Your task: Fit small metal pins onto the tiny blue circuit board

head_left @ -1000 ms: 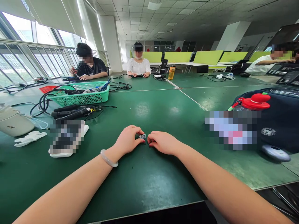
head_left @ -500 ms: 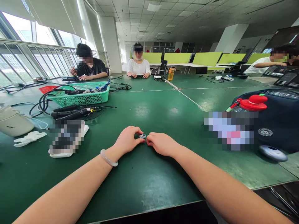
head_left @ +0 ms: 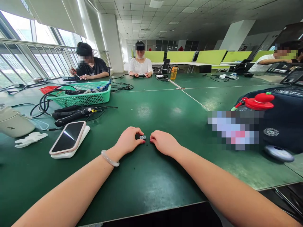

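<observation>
Both my hands rest on the green table (head_left: 146,176), knuckles up and fingers curled. My left hand (head_left: 129,140) pinches a tiny dark chip-like part (head_left: 142,137) by its left side. My right hand (head_left: 163,142) sits just right of the part, its fingertips curled close to it with a small gap between; whether it grips anything is hidden. A pale bangle (head_left: 109,159) circles my left wrist.
A phone (head_left: 68,137) lies on a white stand at the left, beside white gloves (head_left: 29,139), black tools with cables (head_left: 71,113) and a green basket (head_left: 81,94). A dark bag (head_left: 281,123) with a red-capped bottle (head_left: 259,101) sits right. Other people sit at the far side.
My right hand has drawn slightly away from the small part, opening a small gap. The left hand keeps its pinch. The view shifted a little.
</observation>
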### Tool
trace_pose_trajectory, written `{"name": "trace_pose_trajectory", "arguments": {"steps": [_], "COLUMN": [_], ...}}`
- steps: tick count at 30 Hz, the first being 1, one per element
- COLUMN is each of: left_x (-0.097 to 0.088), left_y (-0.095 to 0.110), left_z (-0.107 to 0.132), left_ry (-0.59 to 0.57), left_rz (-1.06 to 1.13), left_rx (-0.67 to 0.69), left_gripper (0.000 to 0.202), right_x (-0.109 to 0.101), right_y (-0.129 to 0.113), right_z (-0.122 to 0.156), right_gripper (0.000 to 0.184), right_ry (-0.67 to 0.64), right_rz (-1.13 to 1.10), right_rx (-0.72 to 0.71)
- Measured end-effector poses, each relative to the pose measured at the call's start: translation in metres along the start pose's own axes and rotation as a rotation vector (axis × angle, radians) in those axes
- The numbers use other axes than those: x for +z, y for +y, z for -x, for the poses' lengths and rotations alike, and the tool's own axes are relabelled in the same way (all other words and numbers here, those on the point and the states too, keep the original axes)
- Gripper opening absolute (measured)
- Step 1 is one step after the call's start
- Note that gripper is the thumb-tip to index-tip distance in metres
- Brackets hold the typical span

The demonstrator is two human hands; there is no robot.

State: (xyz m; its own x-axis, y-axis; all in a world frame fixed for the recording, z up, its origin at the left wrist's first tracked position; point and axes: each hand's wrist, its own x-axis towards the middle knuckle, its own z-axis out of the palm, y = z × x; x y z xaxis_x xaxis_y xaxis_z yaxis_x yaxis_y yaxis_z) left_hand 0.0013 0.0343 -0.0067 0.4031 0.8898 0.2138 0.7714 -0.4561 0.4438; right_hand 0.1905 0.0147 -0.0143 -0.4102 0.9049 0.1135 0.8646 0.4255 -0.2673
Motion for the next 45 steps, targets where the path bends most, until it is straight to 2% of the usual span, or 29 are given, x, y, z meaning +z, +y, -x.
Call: {"name": "trace_pose_trajectory", "arguments": {"steps": [3, 6, 17, 22, 25, 45], "left_x": [0.001, 0.001, -0.002, -0.003, -0.003, -0.003], "left_y": [0.000, 0.000, 0.004, 0.010, 0.011, 0.012], "left_z": [0.000, 0.000, 0.001, 0.002, 0.003, 0.004], "left_ry": [-0.005, -0.008, -0.027, -0.029, -0.024, -0.036], "left_rz": [0.006, 0.011, 0.023, 0.075, 0.095, 0.109], "left_rx": [0.002, 0.009, 0.005, 0.025, 0.043, 0.138], "left_gripper": [0.022, 0.022, 0.022, 0.023, 0.022, 0.022], "right_x": [-0.005, -0.009, 0.005, -0.003, -0.007, -0.008], "right_y": [0.003, 0.003, -0.001, -0.002, -0.004, -0.004], "right_z": [0.000, 0.001, 0.000, 0.003, 0.004, 0.004], "right_gripper": [0.019, 0.010, 0.012, 0.014, 0.016, 0.019], "right_ry": [-0.011, -0.026, 0.044, 0.157, 0.171, 0.127], "right_rz": [-0.093, -0.123, -0.011, -0.181, -0.223, -0.049], "right_rx": [0.001, 0.013, -0.031, -0.140, -0.188, -0.208]}}
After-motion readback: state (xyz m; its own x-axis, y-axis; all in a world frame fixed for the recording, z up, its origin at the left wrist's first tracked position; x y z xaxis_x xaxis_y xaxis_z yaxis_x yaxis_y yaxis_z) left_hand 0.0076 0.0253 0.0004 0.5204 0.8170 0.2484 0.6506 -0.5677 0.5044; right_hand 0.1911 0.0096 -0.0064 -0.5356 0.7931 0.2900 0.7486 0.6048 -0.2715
